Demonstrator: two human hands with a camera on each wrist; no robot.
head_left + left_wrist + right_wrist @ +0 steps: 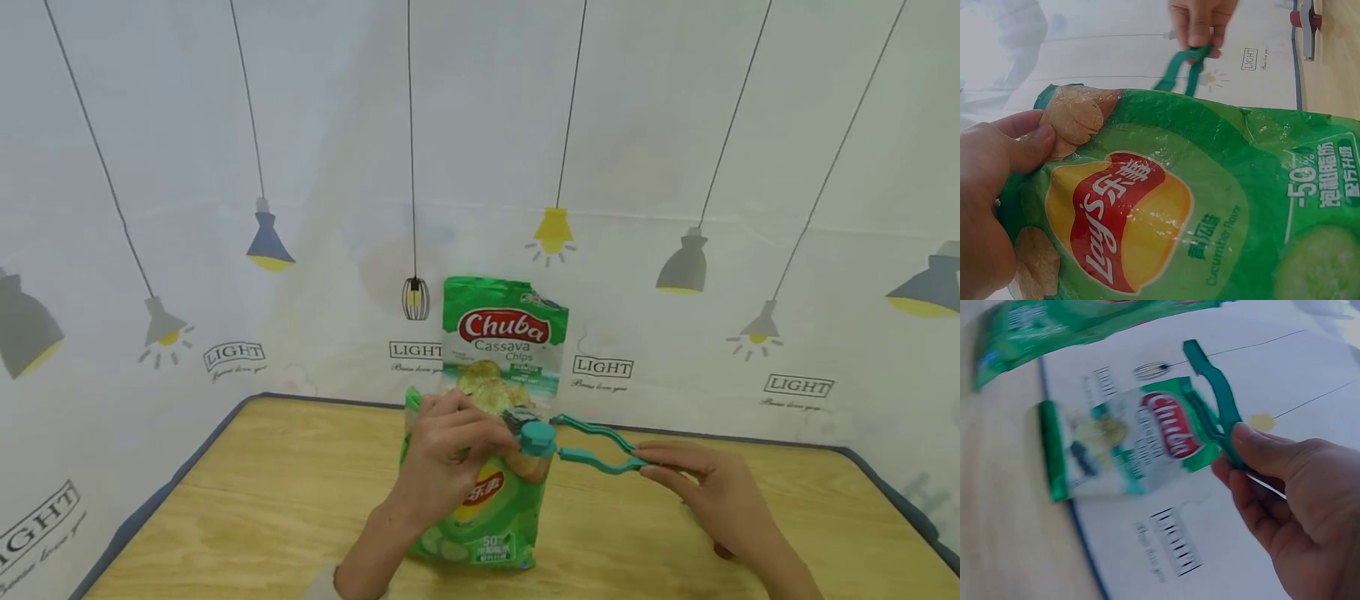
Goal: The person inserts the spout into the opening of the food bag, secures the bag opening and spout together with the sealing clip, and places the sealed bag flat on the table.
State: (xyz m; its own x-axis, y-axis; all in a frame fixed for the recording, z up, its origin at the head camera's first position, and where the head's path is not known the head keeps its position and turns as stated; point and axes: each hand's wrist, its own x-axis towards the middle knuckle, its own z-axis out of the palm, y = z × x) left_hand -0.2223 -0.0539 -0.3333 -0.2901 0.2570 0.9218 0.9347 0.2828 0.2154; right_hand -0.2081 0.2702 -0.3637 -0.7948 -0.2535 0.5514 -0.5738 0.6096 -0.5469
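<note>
Pinches a glossy green Lay's chip bag [495, 512], lower centre of the head view, in closed fingers of the left hand [450, 437], with a round teal plastic cap [537, 437] just beside the fingertips. Grips a spread V-shaped teal plastic clip [581, 457], right of centre, by its joined end in closed fingers of the right hand [708, 483].

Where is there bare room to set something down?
Bare: the table between its left edge and the Lay's bag, and right of the right hand. Crowded: the middle, with left hand, clip and Chuba bag.
</note>
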